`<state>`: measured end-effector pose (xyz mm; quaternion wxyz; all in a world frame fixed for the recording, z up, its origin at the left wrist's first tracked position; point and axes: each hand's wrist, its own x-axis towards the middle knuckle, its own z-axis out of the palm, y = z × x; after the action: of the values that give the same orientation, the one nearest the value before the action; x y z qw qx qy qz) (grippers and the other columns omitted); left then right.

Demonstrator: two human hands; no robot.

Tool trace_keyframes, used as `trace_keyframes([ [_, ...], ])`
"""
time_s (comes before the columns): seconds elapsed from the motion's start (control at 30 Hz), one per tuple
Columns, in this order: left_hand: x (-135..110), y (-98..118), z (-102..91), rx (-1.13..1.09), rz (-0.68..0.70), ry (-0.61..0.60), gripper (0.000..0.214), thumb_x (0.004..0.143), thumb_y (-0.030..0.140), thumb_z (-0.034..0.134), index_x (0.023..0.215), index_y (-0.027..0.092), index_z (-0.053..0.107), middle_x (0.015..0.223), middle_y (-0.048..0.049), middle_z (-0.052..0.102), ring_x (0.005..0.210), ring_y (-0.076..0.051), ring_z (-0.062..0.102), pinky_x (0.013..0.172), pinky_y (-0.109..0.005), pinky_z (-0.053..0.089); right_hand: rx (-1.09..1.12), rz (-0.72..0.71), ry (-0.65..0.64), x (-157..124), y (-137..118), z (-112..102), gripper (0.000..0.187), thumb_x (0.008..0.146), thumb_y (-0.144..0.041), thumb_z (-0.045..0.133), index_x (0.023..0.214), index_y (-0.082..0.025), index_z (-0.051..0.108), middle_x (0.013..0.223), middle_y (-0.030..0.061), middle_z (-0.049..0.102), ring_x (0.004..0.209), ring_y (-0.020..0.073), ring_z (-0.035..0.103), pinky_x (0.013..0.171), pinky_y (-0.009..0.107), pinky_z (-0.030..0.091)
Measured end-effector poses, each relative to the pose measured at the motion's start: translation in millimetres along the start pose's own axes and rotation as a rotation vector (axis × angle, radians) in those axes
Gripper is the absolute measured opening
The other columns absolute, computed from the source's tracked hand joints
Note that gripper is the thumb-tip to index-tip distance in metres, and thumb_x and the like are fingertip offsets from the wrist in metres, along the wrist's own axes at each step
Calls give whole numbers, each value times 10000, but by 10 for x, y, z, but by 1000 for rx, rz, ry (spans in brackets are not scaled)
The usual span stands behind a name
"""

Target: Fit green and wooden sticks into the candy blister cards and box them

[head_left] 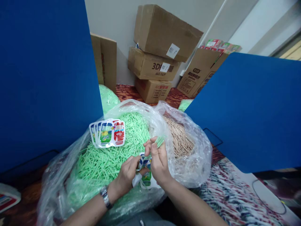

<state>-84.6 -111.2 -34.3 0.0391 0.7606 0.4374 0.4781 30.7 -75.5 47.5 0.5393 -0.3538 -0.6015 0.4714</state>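
Note:
My left hand (128, 173) is closed on the edge of a printed packet (147, 178) with a green Sprite can design, near the front of the large plastic bag. My right hand (160, 164) is beside the packet's top, its fingers pinching a small bunch of thin green sticks (159, 141). Beneath and beyond my hands, a heap of loose green sticks (131, 131) fills the clear bag (56, 185). Several similar packets (107, 133), with Sprite and Cola designs, lie fanned on the heap at the left.
A second clear bag (204, 147) with brown sticks (180, 139) stands at the right. Blue panels rise on the left (47, 78) and right (246, 110). Stacked cardboard boxes (154, 66) stand by the wall. A patterned shaggy cloth (228, 191) is at the lower right.

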Motion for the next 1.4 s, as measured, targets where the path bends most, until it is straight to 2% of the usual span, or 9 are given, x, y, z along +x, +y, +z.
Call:
trace_keyframes([
  [0.23, 28, 17, 1, 56, 112, -18, 329, 874, 152, 559, 1173, 84, 438, 740, -62, 572, 620, -190, 501, 558, -304, 448, -117, 57, 6, 23, 0, -28, 175, 986, -364, 318, 993, -228, 429, 746, -23, 545, 964, 145, 550, 945, 367, 376],
  [0.5, 52, 1, 1, -11, 80, 30, 326, 870, 170, 570, 1165, 99, 452, 764, -67, 573, 628, -177, 511, 559, -284, 456, -207, -106, -65, -44, 124, -74, 155, 987, -300, 305, 1032, -233, 436, 840, 1, 568, 990, 151, 547, 989, 396, 362],
  [0.7, 78, -32, -44, -50, 58, -11, 305, 883, 141, 524, 1179, 116, 454, 841, -90, 614, 700, -188, 556, 635, -304, 490, -539, -276, -187, -72, 206, -184, 173, 948, -282, 362, 1012, -221, 511, 1227, 82, 518, 1304, 248, 324, 1085, 518, 224],
  [0.87, 59, -84, -33, -54, 22, -43, 328, 874, 234, 593, 1162, 128, 477, 892, -107, 646, 765, -211, 597, 684, -328, 514, -530, -258, -219, 25, 198, -351, 463, 935, -315, 399, 1377, -233, 287, 1363, 107, 452, 1282, 235, 405, 1073, 485, 303],
  [0.93, 49, -100, -18, -53, 7, -37, 303, 870, 254, 600, 1129, 134, 499, 851, -91, 643, 740, -207, 602, 669, -324, 513, -573, -324, -286, 71, 176, -394, 551, 936, -279, 402, 1441, -259, 181, 1407, 100, 426, 1283, 224, 420, 1070, 479, 315],
  [1.03, 42, -119, -16, -61, -15, 1, 216, 876, 241, 581, 1061, 142, 528, 832, -81, 642, 737, -204, 616, 658, -309, 513, -728, -466, -534, 112, 162, -443, 507, 935, -241, 405, 1420, -320, 282, 1318, 45, 546, 1292, 229, 420, 1107, 534, 212],
  [1.17, 40, -128, -71, -136, -177, -36, 257, 838, 267, 637, 1050, 152, 549, 888, -77, 654, 788, -206, 627, 703, -308, 511, -727, -401, -502, 183, 223, -583, 511, 940, -279, 390, 1438, -273, 275, 1384, 67, 481, 1348, 232, 337, 1110, 491, 248],
  [1.27, 60, -109, -122, -241, -388, -90, 244, 805, 295, 671, 990, 168, 575, 855, -42, 656, 741, -190, 619, 675, -291, 498, -689, -240, -455, 268, 317, -707, 506, 919, -331, 454, 1399, -215, 347, 1385, 116, 462, 1281, 232, 429, 1044, 416, 369],
  [1.4, 103, -84, -154, -401, -580, -97, 256, 784, 319, 676, 971, 170, 584, 834, -25, 661, 718, -183, 609, 646, -273, 481, -607, -96, -510, 309, 385, -733, 262, 885, -353, 530, 1075, -183, 591, 980, 70, 668, 916, 194, 632, 809, 315, 496],
])
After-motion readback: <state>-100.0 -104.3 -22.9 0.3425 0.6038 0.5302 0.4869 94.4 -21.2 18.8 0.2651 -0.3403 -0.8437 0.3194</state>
